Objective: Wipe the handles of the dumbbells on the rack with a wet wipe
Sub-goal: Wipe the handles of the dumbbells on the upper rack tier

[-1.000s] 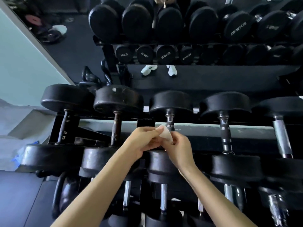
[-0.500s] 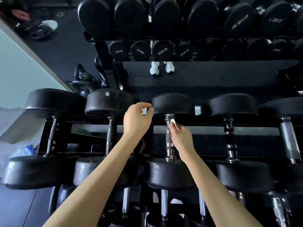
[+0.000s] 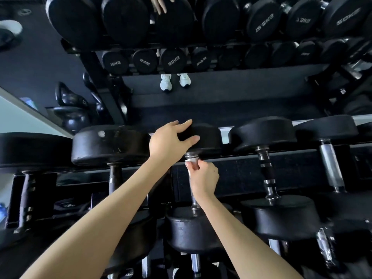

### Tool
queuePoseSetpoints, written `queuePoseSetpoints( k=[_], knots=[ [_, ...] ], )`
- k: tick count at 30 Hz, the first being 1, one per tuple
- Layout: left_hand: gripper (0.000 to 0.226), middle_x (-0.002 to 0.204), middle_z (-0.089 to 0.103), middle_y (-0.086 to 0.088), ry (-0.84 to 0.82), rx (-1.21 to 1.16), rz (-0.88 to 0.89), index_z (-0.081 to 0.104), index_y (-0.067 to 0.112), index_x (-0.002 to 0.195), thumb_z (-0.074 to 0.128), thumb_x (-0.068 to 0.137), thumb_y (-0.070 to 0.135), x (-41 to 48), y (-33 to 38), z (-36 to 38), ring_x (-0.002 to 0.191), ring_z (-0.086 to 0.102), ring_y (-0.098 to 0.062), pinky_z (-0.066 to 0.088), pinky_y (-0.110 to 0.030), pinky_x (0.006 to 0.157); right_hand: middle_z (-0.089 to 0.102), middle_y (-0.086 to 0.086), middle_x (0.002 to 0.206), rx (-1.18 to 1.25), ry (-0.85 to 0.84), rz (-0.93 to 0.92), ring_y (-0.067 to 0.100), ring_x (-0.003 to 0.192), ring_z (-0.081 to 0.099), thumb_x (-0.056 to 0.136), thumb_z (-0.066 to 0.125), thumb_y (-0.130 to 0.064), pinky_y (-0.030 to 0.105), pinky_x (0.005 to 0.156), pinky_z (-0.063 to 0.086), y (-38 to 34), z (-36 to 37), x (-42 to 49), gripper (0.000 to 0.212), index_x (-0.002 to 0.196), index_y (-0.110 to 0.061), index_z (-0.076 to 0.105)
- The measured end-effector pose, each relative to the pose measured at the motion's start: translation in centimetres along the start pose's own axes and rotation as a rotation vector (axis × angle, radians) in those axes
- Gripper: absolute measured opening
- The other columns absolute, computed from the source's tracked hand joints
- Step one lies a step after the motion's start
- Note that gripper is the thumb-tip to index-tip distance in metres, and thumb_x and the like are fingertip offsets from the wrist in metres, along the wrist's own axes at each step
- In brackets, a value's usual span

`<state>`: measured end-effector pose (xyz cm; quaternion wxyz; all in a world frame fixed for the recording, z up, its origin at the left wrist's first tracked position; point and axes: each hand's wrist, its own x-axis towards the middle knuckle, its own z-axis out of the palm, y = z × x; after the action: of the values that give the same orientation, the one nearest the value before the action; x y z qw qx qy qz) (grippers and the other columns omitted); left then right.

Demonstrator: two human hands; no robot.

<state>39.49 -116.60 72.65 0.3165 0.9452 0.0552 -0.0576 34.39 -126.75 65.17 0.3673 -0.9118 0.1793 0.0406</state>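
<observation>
On the left of my feed, kettlebells (image 3: 74, 117) sit behind the rack (image 3: 298, 156), and the scuffed dumbbell (image 3: 110, 146) lies next along the row, a pale chip on its far head. Just right of it the left hand (image 3: 171, 141) rests on the far head of the middle dumbbell (image 3: 207, 135), its fingers (image 3: 186, 123) spread and fairly straight over the rubber. Below that head the right hand (image 3: 204, 178) curls round the top of the handle (image 3: 194, 201), pinching the white wet wipe (image 3: 190, 163) against the metal. I think the wipe wraps part of the bar, though the hand hides most of it. Further right two more dumbbells lie across the rack's rail, one with a banded handle (image 3: 265, 172), the other with a chrome handle (image 3: 330, 168).
</observation>
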Motion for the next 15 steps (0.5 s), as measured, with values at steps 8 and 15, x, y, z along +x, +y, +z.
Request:
queuePoseSetpoints(
  k=[8, 15],
  knots=[
    [0.049, 0.137, 0.048, 0.021, 0.001, -0.107, 0.045, 0.05, 0.046, 0.129, 0.062, 0.083, 0.052, -0.1, -0.5, 0.0, 0.124, 0.044, 0.0, 0.038, -0.018, 0.082, 0.073, 0.009, 0.089, 0.828, -0.474, 0.562, 0.019, 0.08, 0.069, 0.078, 0.075, -0.024, 0.028, 0.072, 0.055, 1.3, -2.8, 2.8, 0.027, 0.091, -0.001, 0.069],
    [0.046, 0.136, 0.049, 0.021, 0.035, -0.181, 0.011, 0.053, 0.044, 0.128, 0.064, 0.083, 0.048, -0.1, -0.4, 0.6, 0.127, 0.042, -0.001, 0.036, -0.019, 0.087, 0.065, 0.011, 0.065, 0.219, -0.148, -0.001, 0.016, 0.055, 0.051, 0.084, 0.069, -0.03, 0.026, 0.058, 0.04, 0.7, -1.1, 1.7, 0.035, 0.072, 0.003, 0.069]
  ],
)
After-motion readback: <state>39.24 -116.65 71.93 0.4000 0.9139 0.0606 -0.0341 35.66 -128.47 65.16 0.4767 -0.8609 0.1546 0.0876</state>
